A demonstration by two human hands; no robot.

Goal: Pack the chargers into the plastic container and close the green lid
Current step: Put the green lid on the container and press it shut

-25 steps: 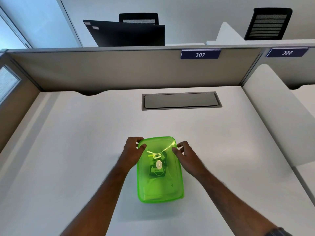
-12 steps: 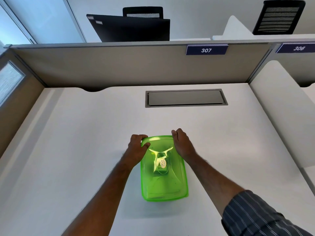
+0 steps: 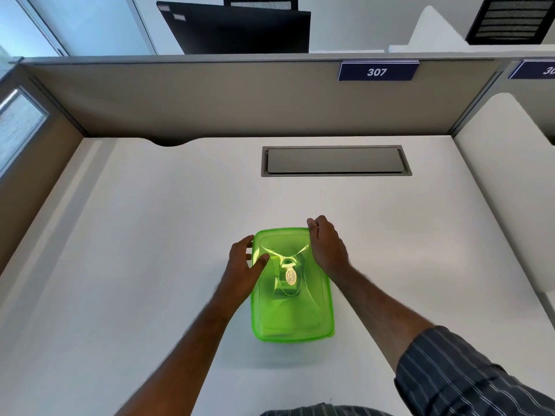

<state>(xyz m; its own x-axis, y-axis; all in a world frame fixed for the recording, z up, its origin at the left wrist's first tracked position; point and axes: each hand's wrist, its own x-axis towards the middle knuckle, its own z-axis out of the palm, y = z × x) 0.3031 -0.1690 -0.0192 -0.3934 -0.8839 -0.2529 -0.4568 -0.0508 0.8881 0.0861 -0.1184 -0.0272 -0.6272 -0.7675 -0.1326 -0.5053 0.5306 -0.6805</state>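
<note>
A translucent green lid [image 3: 295,318] covers the plastic container on the white desk, just in front of me. Through the lid a dim shape with an oval label [image 3: 290,277] shows; the chargers cannot be made out clearly. My left hand [image 3: 242,271] rests against the lid's left far edge, thumb on top, fingers spread along the side. My right hand [image 3: 326,246] lies over the far right corner of the lid, fingers curled over the rim.
A grey cable hatch [image 3: 335,160] is set in the white desk [image 3: 150,235] beyond the container. Beige partition walls [image 3: 210,97] close the back and left; a white divider [image 3: 504,181] stands on the right.
My right hand has slid from the lid's right edge up to its far right corner. My left hand has dropped slightly lower along the left edge. The container stays in place.
</note>
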